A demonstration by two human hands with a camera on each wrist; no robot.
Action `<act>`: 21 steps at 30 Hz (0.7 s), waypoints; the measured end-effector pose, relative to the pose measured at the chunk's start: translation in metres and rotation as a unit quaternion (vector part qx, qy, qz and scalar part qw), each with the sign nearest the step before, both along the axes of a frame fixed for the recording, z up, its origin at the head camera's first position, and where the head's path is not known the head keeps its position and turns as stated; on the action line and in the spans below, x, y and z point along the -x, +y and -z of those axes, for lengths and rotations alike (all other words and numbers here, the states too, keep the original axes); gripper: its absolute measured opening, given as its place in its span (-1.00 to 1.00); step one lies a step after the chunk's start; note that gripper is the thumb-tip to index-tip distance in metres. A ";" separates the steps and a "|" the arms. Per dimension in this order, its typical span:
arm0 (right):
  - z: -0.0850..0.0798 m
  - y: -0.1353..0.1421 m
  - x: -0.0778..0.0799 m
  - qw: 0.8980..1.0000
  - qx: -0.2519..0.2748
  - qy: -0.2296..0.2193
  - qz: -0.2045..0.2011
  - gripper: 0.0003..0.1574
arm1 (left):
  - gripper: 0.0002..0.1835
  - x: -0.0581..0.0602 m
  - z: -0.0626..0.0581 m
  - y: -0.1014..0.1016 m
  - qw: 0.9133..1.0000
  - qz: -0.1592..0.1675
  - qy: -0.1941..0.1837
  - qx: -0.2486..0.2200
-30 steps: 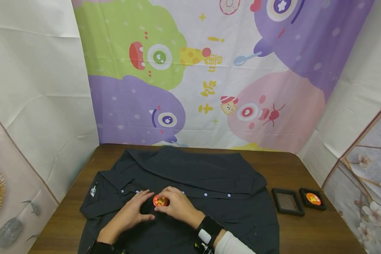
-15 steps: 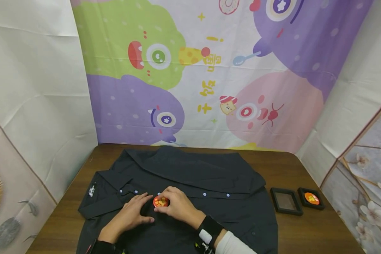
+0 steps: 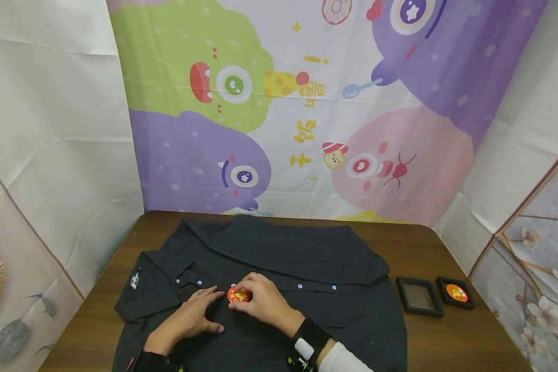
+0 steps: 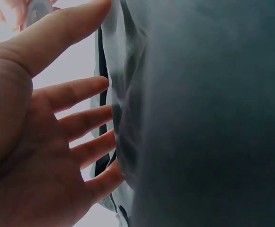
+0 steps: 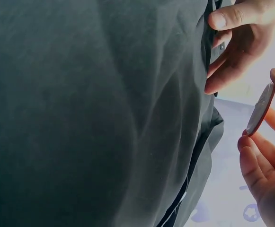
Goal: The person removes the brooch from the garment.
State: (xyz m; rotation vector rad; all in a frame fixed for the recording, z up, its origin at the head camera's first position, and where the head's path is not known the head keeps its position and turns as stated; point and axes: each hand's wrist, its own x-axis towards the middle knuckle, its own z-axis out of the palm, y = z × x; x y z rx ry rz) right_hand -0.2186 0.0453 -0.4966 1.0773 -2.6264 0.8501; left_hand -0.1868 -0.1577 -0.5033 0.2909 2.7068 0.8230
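A dark button-up shirt (image 3: 335,320) lies spread over the table. My right hand (image 3: 267,305) pinches a round red badge (image 3: 238,295) with a yellow design between thumb and fingers, over the shirt just below its row of buttons. From the side, the right wrist view shows the badge (image 5: 260,111) as a thin disc with a greyish back, tilted and clear of the cloth. Left of it, my left hand (image 3: 190,318) has its fingers spread, holding nothing. In the left wrist view the fingertips (image 4: 102,84) of that hand reach the shirt cloth (image 4: 132,94).
To the right of the shirt sit two square black frames: one with a see-through window (image 3: 420,296), the other holding an orange round badge (image 3: 457,292). The wooden table (image 3: 469,341) ends at a cartoon-printed curtain (image 3: 307,196) behind.
The badge in my right hand has shifted slightly to the right and its face shows more fully. My left hand has come down a little toward the shirt. The frames have not moved.
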 end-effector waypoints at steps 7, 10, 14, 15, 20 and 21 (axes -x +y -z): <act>0.000 0.002 0.000 1.000 0.001 0.005 0.012 -0.62 | -0.16 0.000 -0.001 -0.001 1.000 0.005 0.009 0.002; 0.000 0.003 0.000 1.000 0.006 0.002 0.016 -0.62 | -0.16 -0.001 -0.002 -0.002 1.000 0.006 0.013 0.000; -0.001 0.005 0.001 1.000 0.014 0.000 0.017 -0.62 | -0.18 -0.001 -0.002 -0.003 1.000 0.005 0.015 0.000; -0.001 0.006 0.001 1.000 0.017 -0.001 0.017 -0.62 | -0.18 0.000 -0.001 -0.003 1.000 0.006 0.015 -0.002; -0.002 0.009 0.003 0.999 0.027 -0.008 0.018 -0.62 | -0.20 0.000 0.000 -0.003 1.000 0.007 0.017 -0.010; -0.003 0.009 0.003 0.999 0.027 -0.008 0.018 -0.62 | -0.21 0.000 0.000 -0.003 1.000 0.007 0.017 -0.009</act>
